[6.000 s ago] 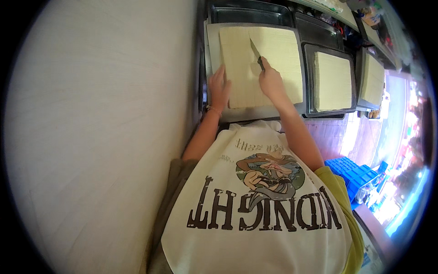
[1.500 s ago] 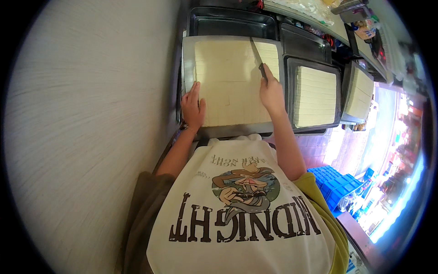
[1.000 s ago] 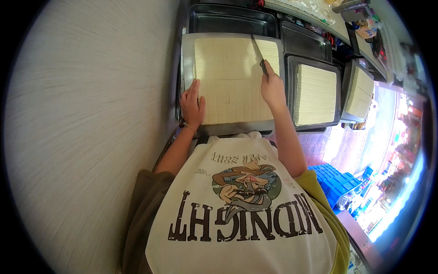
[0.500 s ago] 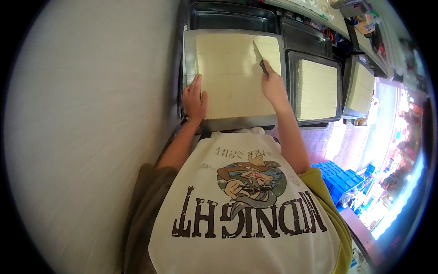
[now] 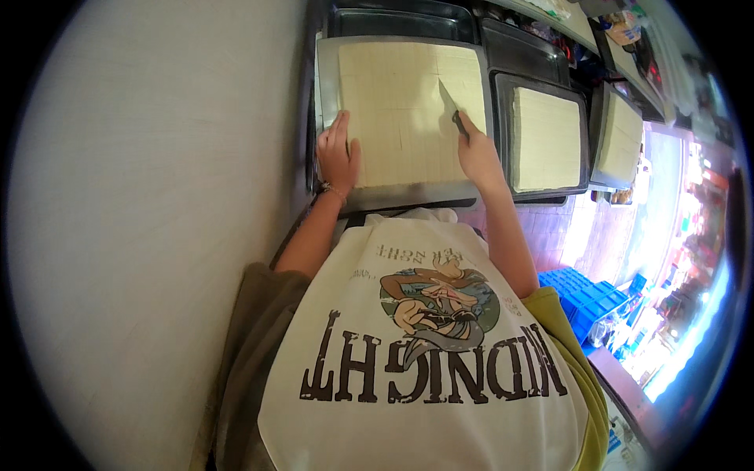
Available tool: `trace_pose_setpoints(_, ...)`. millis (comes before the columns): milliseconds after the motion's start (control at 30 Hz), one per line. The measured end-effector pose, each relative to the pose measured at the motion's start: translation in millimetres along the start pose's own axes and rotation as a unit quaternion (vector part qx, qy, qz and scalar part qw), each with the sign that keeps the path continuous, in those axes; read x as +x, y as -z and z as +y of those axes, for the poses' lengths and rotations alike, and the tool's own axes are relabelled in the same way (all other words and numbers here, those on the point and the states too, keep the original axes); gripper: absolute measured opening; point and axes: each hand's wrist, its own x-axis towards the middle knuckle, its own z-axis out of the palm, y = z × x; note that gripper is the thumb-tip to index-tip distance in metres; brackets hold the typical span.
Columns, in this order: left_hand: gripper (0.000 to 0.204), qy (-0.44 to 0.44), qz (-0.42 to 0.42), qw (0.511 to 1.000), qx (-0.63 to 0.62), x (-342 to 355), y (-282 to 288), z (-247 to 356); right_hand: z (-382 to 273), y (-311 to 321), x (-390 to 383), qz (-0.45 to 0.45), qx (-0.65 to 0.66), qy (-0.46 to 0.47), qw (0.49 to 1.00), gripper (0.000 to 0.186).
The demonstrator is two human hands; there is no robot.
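A large, pale yellow slab [image 5: 393, 118], scored with faint straight lines, lies flat on a metal sheet [image 5: 328, 71] in front of me. My left hand [image 5: 338, 159] rests along its near left edge, fingers stretched out and holding nothing. On the right side, my right hand [image 5: 480, 159] grips the black handle of a knife [image 5: 449, 100]. The blade points away from me and to the left, its tip at the slab's surface in the right part. Whether the edge has sunk into the slab is too small to tell.
Right of the slab, a dark tray [image 5: 583, 149] carries another pale slab [image 5: 546, 149], with a third slab [image 5: 620, 145] beyond. Black trays [image 5: 400, 23] stand behind. A pale wall [image 5: 157, 235] runs along my left; blue crates [image 5: 585, 302] sit at lower right.
The knife and my right hand have drawn toward me across the slab. My left hand stays at the left edge. The whole view has shifted slightly.
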Motion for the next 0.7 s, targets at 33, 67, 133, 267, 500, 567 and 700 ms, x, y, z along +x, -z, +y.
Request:
trace_pose_setpoints(33, 0.058, 0.0, -0.002, 1.0, -0.002, 0, -2, -1, 0, 1, -3, -0.008, -0.002, -0.01, 1.0, 0.047)
trace_pose_setpoints(67, 0.058, -0.004, 0.005, 1.0, -0.006, 1, -2, -1, 0, 2, -7, -0.013, -0.001, -0.018, 1.0, 0.047)
trace_pose_setpoints(133, 0.059, -0.009, 0.012, 1.0, -0.011, 2, -3, 0, 8, -1, -13, -0.011, -0.003, -0.02, 1.0, 0.048)
trace_pose_setpoints(267, 0.058, -0.014, 0.027, 0.999, -0.011, 5, -9, 0, 17, -7, -23, -0.016, -0.015, -0.028, 0.999, 0.05)
trace_pose_setpoints(500, 0.059, -0.013, 0.024, 1.0, -0.007, 6, -16, -6, 29, -14, -36, -0.01, -0.027, -0.018, 0.999, 0.05)
trace_pose_setpoints(567, 0.06, -0.011, 0.019, 1.0, -0.006, 6, -18, -7, 31, -14, -40, -0.018, -0.032, -0.022, 0.999, 0.05)
trace_pose_setpoints(700, 0.06, 0.001, 0.006, 1.0, -0.008, 7, -20, -8, 41, -20, -48, 0.006, -0.038, 0.009, 0.999, 0.05)
